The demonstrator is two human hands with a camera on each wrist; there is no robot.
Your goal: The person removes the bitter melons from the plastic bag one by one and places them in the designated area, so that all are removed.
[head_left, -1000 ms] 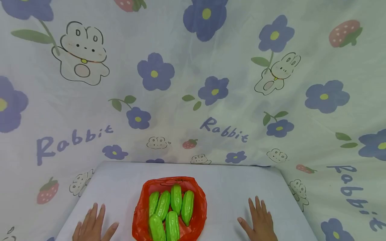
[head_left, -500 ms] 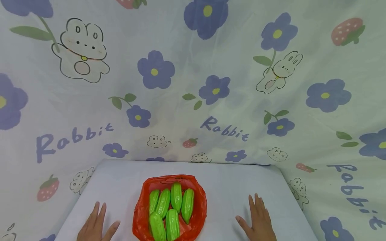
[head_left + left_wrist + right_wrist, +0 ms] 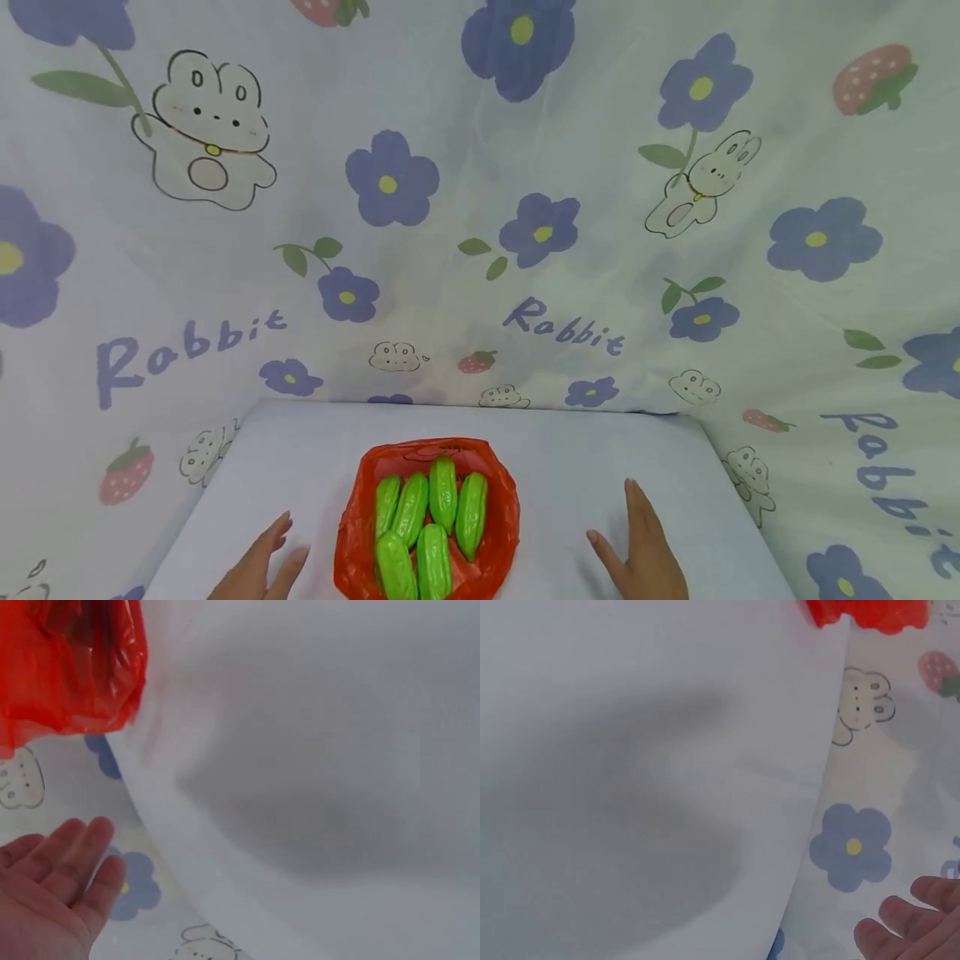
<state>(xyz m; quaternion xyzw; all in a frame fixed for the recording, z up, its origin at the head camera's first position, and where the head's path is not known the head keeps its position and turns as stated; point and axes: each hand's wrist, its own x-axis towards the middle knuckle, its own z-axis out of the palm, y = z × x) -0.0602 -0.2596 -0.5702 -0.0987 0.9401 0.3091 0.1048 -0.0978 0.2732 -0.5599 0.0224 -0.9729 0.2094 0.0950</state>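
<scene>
Two hands, both empty, fingers extended and relaxed, thumbs held apart from the fingers. Left hand: left of the red bag, near it, not touching. Right hand: right of the red bag, farther off than the left one, also clear of it.

Red bag: glossy, mouth spread wide and facing up, near edge cut off by the head view. Inside the red bag: six green vegetables, elongated and ribbed; four lie toward its far side, two toward its near side.

Under the red bag: white surface. Beyond and to both sides of the red bag: pale cloth printed with purple flowers, strawberries, rabbits and "Rabbit" lettering.
</scene>
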